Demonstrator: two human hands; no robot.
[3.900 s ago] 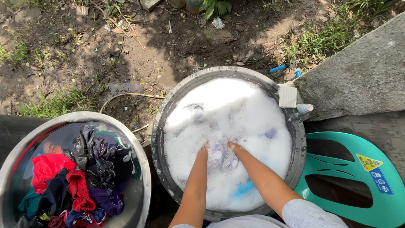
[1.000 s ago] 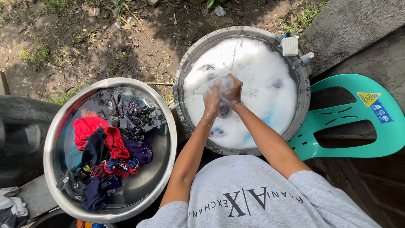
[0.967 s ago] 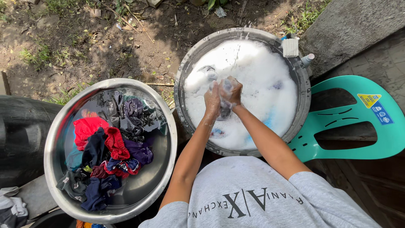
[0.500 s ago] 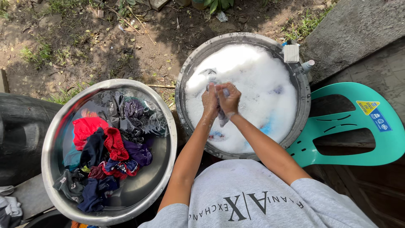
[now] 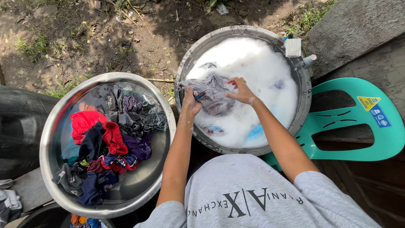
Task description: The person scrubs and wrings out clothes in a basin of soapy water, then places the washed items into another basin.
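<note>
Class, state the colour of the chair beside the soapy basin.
The chair is teal green; the head view shows it.

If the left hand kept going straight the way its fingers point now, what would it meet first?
The left hand points up-frame, gripping the grey wet garment. Beyond that, it would likely meet the foam in the soapy basin, though depth is unclear.

Hands parted since half second ago: left hand [image 5: 190, 102] shifted toward basin's left rim, right hand [image 5: 241, 91] rightward. Grey garment [image 5: 212, 94], previously bunched between fists, now spread open above suds [image 5: 257, 67].
</note>
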